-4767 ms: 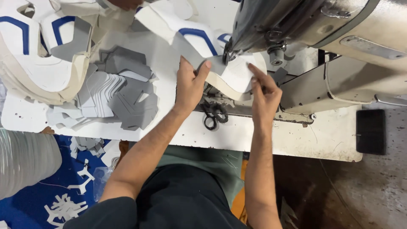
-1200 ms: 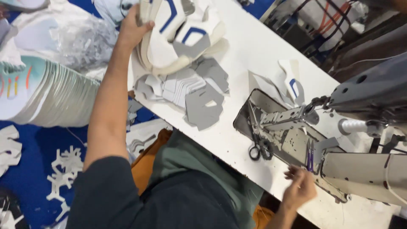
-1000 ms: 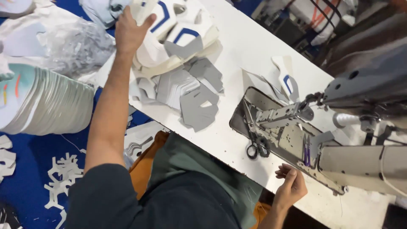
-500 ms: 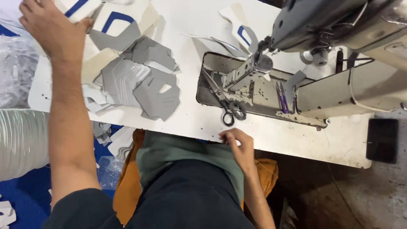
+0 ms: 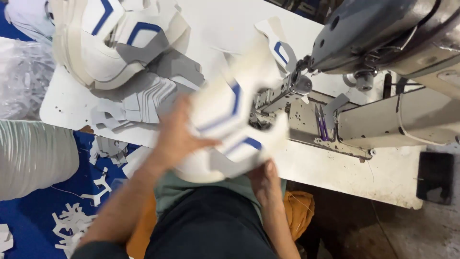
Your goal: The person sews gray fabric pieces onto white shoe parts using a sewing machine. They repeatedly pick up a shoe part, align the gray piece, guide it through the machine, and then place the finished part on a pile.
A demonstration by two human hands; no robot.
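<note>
Between both hands, white shoe-upper piece (image 5: 230, 129) shows blurred blue stripes.

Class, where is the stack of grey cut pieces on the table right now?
In the head view, the grey cut pieces lie on the white table, left of the sewing machine, just below the white-and-blue pile.
</note>
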